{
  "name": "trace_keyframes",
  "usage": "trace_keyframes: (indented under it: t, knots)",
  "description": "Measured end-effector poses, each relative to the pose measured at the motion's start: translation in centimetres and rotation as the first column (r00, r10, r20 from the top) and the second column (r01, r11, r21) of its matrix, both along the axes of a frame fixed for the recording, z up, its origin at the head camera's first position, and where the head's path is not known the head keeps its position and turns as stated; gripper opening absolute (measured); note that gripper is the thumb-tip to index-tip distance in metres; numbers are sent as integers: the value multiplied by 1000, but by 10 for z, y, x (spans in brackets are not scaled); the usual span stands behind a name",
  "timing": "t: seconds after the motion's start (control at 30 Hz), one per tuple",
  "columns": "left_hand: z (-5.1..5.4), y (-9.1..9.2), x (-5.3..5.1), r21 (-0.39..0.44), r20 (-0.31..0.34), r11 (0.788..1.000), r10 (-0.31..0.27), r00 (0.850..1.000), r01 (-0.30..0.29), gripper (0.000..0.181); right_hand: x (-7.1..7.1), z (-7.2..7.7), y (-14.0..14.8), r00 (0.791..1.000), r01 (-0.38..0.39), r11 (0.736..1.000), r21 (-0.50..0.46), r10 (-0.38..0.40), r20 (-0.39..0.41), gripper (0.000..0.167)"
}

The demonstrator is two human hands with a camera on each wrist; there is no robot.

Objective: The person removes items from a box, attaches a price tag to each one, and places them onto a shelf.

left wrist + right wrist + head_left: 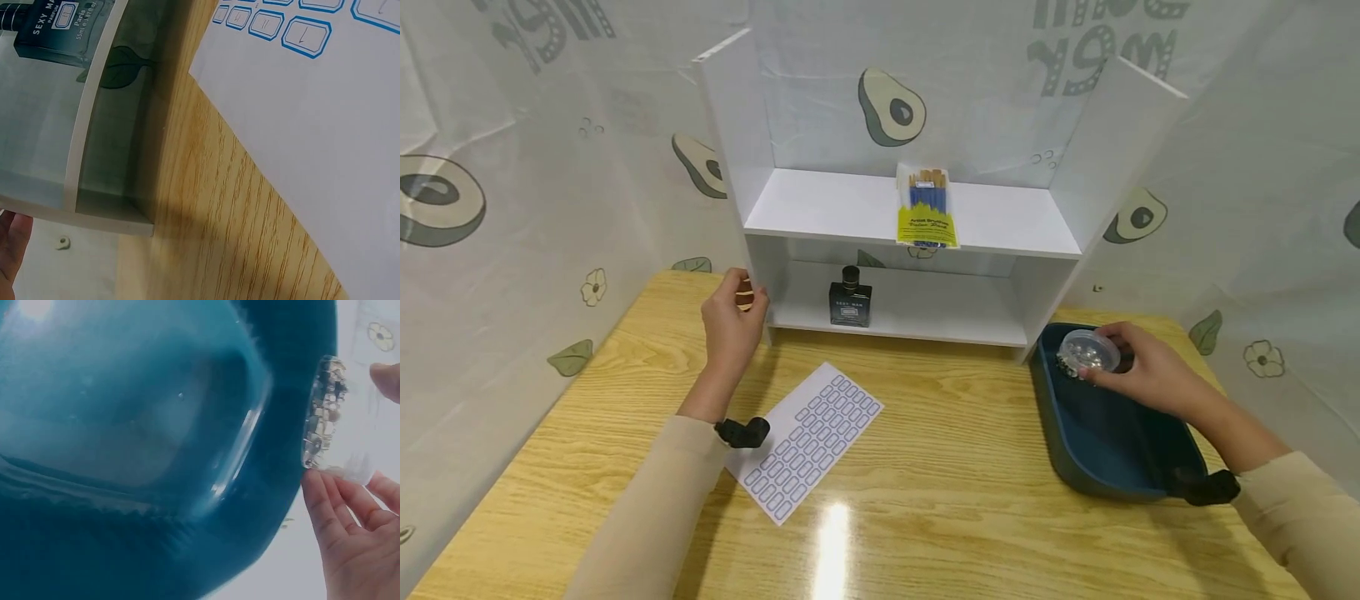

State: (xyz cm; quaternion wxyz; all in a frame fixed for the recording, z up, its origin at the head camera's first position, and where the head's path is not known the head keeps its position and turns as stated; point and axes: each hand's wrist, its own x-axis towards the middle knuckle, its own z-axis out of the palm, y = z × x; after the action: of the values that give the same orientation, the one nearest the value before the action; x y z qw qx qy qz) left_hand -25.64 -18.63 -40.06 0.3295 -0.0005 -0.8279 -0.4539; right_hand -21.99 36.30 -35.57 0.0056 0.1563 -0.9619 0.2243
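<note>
My right hand (1150, 371) pinches a small clear round container (1088, 350) of shiny bits between thumb and fingers, over the far end of a dark blue bin (1112, 442). In the right wrist view the container (328, 419) is tilted on its side, with fingers (334, 506) along one edge. My left hand (734, 321) is at the left side panel of a white shelf (887, 321), fingers bent. In the left wrist view part of that hand (12, 250) touches the panel's outer face.
A black perfume bottle (850, 300) stands on the lower shelf. A yellow-and-blue brush pack (927, 208) lies on the upper shelf and overhangs its front edge. A sheet of blue-outlined labels (808, 442) lies on the wooden table (925, 483), near my left forearm.
</note>
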Motion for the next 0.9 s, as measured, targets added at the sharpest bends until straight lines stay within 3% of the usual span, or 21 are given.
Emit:
trace_keyframes:
  t: [0.17,0.33,0.57,0.9]
  knots:
    - [0,0,0,4,15,1000,-5,1000,5,19,8,7,-8,999,5,1000,-27,-6,-37,69]
    - [2,1,2,6,30,1000,4,1000,-4,19,17,12,-27,996,-47,998,-51,43,-78,67]
    - [2,4,1,14,24,1000,1,1000,-1,20,32,19,-69,995,-91,996,-22,90,-33,67]
    - [1,1,1,14,26,1000,4,1000,-4,19,51,-3,-130,985,-168,981,-97,170,11,64]
